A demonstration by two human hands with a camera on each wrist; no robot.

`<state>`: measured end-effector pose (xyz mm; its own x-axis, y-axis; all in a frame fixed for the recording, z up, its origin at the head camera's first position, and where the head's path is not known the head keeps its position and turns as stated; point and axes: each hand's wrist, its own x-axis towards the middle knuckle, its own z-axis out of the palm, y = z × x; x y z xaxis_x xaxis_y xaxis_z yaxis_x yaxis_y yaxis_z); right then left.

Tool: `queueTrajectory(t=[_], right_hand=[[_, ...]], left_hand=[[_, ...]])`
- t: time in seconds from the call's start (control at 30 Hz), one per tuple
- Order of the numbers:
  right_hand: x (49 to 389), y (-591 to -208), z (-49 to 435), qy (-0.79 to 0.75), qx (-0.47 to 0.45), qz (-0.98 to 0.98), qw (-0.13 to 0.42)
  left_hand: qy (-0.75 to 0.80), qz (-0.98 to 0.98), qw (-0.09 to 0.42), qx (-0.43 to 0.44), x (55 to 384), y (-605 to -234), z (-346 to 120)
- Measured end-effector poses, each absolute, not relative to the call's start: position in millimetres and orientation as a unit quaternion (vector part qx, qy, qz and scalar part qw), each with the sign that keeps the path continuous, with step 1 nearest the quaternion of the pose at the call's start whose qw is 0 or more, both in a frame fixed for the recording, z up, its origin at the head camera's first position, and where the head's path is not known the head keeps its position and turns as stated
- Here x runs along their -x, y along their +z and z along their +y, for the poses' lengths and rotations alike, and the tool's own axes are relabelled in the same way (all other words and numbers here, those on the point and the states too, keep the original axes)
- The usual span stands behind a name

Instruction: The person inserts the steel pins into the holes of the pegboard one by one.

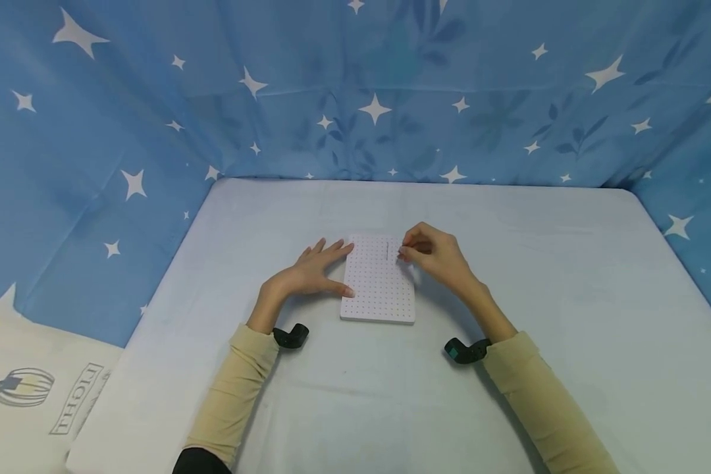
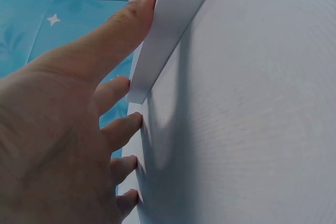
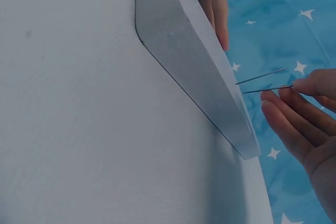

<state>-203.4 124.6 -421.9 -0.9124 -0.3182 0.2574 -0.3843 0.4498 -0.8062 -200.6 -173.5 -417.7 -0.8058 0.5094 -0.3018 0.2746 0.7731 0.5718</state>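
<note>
A white board (image 1: 380, 299) dotted with rows of small holes lies flat on the table. My left hand (image 1: 311, 273) is spread along its left side, with thumb and index finger touching the board and the other fingertips resting on the table. One thin metal needle (image 3: 261, 76) stands upright in the board's far part. Over the far right part, my right hand (image 1: 438, 255) pinches a second needle (image 3: 270, 89) between thumb and fingers. The second needle's lower tip is at the board's surface; whether it sits in a hole I cannot tell.
The white-covered table (image 1: 343, 408) extends around the board on all sides. A blue curtain (image 1: 308, 92) with white stars hangs behind and beside it. Cream printed cloth (image 1: 35, 368) lies at the lower left. Each wrist wears a black camera (image 1: 290, 336).
</note>
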Motion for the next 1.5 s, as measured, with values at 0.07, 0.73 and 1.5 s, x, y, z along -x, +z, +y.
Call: queueTrajectory(t=[0.07,0.73,1.5], right_hand=[[204,-422,125,0.480,-0.205,-0.852,0.038],[209,-424,108,0.504,-0.195,-0.841,0.009],[205,-428,97,0.454,-0.216,-0.864,0.019]], left_hand=[[0.259,0.915,0.225,-0.213,201,-417,-173],[0.254,0.918,0.221,-0.209,201,-418,-174],[0.261,0.914,0.228,-0.211,204,-425,-176]])
